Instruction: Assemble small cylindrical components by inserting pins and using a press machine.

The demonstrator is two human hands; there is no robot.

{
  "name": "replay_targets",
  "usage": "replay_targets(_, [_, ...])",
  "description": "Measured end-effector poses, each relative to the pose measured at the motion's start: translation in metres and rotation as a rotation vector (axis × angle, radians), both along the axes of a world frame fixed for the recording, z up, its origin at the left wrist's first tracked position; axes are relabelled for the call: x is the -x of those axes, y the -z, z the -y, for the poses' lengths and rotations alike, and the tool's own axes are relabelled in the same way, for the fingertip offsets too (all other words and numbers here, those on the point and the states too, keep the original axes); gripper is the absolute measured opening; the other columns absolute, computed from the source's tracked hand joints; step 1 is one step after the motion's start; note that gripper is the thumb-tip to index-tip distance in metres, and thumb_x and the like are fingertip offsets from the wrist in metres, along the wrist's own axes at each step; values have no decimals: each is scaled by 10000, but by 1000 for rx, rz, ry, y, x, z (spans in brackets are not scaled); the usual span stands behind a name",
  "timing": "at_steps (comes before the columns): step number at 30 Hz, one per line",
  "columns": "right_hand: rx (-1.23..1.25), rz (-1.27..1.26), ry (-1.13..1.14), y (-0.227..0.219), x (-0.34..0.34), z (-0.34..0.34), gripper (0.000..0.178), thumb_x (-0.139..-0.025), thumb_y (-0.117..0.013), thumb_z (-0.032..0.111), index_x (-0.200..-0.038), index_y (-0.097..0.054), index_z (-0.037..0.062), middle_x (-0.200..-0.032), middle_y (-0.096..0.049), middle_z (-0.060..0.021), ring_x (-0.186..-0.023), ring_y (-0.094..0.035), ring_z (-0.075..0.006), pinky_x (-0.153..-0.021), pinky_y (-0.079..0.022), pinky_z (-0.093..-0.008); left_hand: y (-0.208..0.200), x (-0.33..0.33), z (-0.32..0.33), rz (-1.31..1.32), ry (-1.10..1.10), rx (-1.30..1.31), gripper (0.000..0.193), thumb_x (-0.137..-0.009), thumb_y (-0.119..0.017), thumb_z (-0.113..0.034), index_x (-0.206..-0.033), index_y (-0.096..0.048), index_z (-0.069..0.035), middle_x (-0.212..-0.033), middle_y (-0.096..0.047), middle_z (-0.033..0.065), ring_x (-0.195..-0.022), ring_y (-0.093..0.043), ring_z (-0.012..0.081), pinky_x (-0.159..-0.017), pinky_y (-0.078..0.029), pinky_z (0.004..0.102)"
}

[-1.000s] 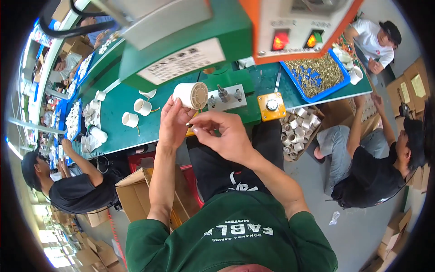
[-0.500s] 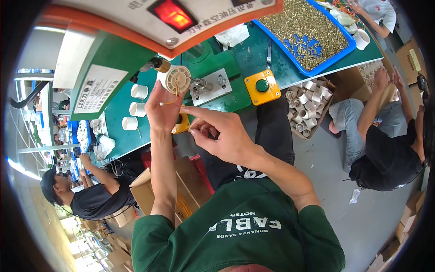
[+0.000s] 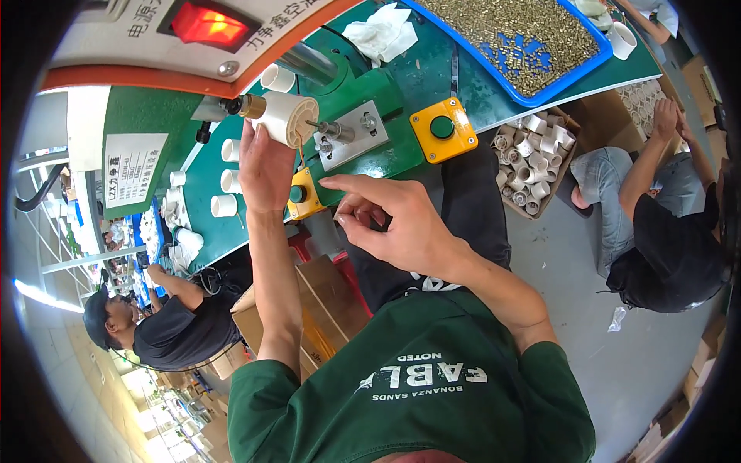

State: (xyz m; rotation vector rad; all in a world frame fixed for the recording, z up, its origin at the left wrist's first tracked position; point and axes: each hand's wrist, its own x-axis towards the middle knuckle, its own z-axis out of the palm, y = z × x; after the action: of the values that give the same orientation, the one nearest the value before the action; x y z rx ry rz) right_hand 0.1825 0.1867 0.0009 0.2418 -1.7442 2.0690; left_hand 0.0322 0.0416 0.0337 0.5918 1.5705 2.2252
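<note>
My left hand [image 3: 264,174] grips a white plastic cylindrical part [image 3: 284,117], its ribbed round end turned toward a metal pin fixture [image 3: 338,131] on the green press base. A thin yellowish strand hangs from the part over my fingers. The brass fitting [image 3: 251,106] of the press sits close by the part's left side. Lower right of it, my right hand [image 3: 401,220] hovers in front of the press with index finger stretched out and thumb apart. Its other fingers are curled, and I see nothing held between finger and thumb.
Yellow boxes with green buttons, one right [image 3: 444,130] and one left [image 3: 302,193], flank the press. Several white parts [image 3: 224,205] stand left. A blue tray [image 3: 532,99] holds brass pieces; a carton [image 3: 567,158] holds white parts. Co-workers sit on both sides.
My view has shifted, bringing the press panel lower and left. The white part has tilted, its ribbed end now facing the pin more. My right hand's index finger has drawn away from my left wrist.
</note>
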Motion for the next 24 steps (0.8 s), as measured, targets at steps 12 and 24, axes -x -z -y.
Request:
replay_targets(12, [-55,166,60,3,-12,-45,414,-768,-620,-21,-1174,-607,55,-776,-643,-21,-617,-543,-51,-559,-439,-196,-4,2,-3,-457,-109,216,551,-774,-715,-33,-1229,-405,-65,-1217,-538,102,-1139,-519,215,-977,-401,360])
replay_targets(24, [-919,190,152,-12,-9,-107,463,-730,-572,-6,-1190,-566,35,-797,-591,-190,-690,-578,-355,-639,-475,-411,10,-23,-13,-633,-212,512,554,-712,-794,-78,-1192,-529,2,-1149,-590,74,-1073,-542,159,-966,-398,314])
